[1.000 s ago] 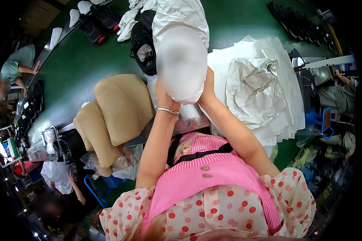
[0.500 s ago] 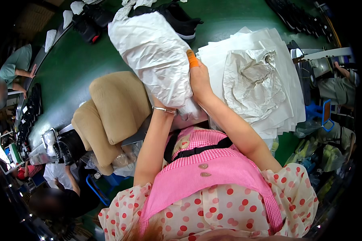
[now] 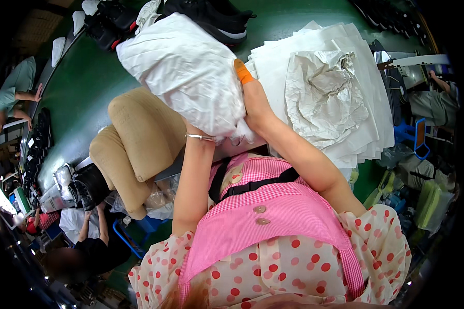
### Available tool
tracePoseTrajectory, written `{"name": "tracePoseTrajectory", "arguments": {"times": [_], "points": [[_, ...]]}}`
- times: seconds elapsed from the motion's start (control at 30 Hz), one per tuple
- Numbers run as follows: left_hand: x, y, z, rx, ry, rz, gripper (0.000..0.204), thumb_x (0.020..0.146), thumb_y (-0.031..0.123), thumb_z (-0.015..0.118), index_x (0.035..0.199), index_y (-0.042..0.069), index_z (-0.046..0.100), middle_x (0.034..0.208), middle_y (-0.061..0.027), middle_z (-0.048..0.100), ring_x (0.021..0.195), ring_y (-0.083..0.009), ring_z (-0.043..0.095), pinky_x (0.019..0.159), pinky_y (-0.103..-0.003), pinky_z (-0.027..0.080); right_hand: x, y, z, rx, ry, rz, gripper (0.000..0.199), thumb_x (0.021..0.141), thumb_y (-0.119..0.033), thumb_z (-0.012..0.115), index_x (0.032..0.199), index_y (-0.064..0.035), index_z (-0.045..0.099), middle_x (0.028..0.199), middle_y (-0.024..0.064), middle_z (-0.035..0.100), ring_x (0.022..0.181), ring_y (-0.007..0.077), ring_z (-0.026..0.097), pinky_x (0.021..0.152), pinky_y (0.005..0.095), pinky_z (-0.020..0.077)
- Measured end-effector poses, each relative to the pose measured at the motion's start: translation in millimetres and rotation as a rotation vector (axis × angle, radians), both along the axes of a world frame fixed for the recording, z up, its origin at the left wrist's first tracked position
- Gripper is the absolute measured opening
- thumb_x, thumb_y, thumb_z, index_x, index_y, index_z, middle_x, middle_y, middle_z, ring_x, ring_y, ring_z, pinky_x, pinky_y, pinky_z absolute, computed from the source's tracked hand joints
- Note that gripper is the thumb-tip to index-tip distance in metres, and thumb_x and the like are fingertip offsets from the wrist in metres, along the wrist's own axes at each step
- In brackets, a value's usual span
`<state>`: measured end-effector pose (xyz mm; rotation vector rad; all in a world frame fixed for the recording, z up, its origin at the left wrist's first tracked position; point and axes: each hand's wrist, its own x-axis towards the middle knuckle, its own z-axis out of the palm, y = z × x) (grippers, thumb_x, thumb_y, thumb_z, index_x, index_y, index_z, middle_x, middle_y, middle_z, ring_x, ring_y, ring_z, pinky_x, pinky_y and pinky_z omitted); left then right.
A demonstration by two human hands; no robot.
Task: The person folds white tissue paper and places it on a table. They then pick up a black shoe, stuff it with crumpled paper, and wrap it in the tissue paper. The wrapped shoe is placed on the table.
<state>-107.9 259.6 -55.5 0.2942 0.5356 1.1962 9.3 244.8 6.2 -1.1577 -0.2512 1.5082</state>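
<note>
A wrinkled white paper bundle (image 3: 183, 72) is held up in front of me, tilted toward the upper left. My right hand (image 3: 254, 100) is closed on its right edge, with an orange covering on the thumb in front of the paper. My left hand (image 3: 192, 127) goes in behind the bundle's lower side. Its fingers are hidden there, and a silvery bracelet (image 3: 200, 137) circles that wrist. What is inside the paper, if anything, cannot be seen. To the right lies a crumpled paper sheet (image 3: 322, 98) on a stack of white sheets (image 3: 373, 129).
Black shoes (image 3: 219, 23) stand just beyond the bundle on the green table (image 3: 72, 98); more shoes (image 3: 111, 23) are at the far left. Tan padded forms (image 3: 141, 136) stand by my left forearm. Other people (image 3: 20, 92) work around the edges.
The paper bundle has swung left and tipped further over, now covering more of the area above the tan forms. My right hand has stayed on its edge; the left wrist has shifted slightly left.
</note>
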Motion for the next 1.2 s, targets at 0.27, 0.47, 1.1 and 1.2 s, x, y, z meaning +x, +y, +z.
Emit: {"name": "tracePoseTrajectory", "arguments": {"times": [0.27,0.47,1.1,1.2], "points": [[17,0,6,0.05,0.262,0.129,0.051,0.096,0.043,0.032,0.132,0.008,0.038,0.127,-0.0081,0.049,0.115,-0.0239,0.05,0.096,-0.037,0.043,5,-1,13,0.044,0.012,0.07,0.043,0.094,-0.036,0.044,0.106,0.0034,0.057,0.097,0.0058,0.062,0.084,0.0122,0.058,0.071,0.0256,0.0458],[12,-1,25,-0.074,-0.059,0.03,0.057,0.093,0.048,0.033,0.136,0.01,0.034,0.136,-0.0076,0.04,0.123,-0.0269,0.041,0.103,-0.04,0.035,5,-7,22,-0.184,0.299,-0.034,0.043,0.093,-0.036,0.045,0.106,0.0029,0.057,0.098,0.006,0.062,0.086,0.0129,0.059,0.072,0.0264,0.0463],[-3,-14,-4,-0.075,-0.208,-0.154,0.064,0.089,0.051,0.038,0.137,0.009,0.034,0.136,-0.0105,0.041,0.122,-0.0296,0.042,0.103,-0.043,0.034,30,-22,-51,0.09,-0.407,0.356,0.037,0.087,-0.015,0.039,0.115,0.003,0.054,0.104,0.0115,0.062,0.1,0.0181,0.056,0.085,0.0268,0.0425],[-16,-10,-21,-0.071,-0.219,-0.041,0.066,0.089,0.056,0.034,0.135,0.009,0.035,0.134,-0.0103,0.043,0.12,-0.0286,0.044,0.103,-0.042,0.035,35,-24,-24,0.275,-0.57,0.255,0.04,0.088,-0.019,0.048,0.123,0.0,0.048,0.116,0.0135,0.056,0.108,0.0211,0.053,0.091,0.0293,0.0408]]}}
